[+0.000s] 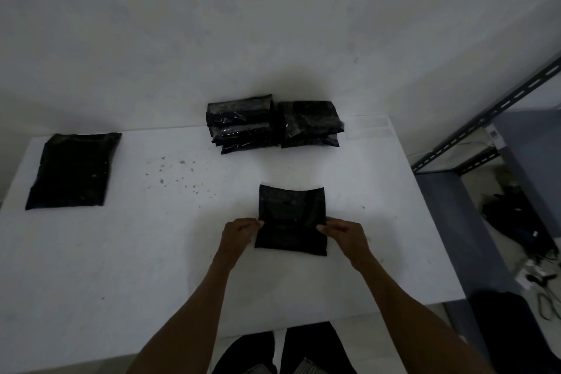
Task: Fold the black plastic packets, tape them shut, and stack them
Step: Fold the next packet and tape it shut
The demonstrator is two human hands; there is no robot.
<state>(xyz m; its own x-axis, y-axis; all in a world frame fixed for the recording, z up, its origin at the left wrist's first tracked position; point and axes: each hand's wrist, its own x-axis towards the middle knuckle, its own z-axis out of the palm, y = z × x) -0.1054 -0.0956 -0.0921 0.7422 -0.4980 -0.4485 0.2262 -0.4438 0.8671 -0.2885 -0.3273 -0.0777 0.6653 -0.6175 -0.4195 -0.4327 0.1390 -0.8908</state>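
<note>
Left hand [239, 232] and right hand [344, 232] pinch the packet [291, 218] between them

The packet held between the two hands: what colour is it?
Black. The packet shows best in the head view, against the white table.

Bare forearms [188, 307], dark trousers [309, 343] (probably black)

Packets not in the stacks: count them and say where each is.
2. The flat packet lies at the table's left; the folded packet sits near the front, pinched by left hand and right hand. The flat one may cover others.
</note>
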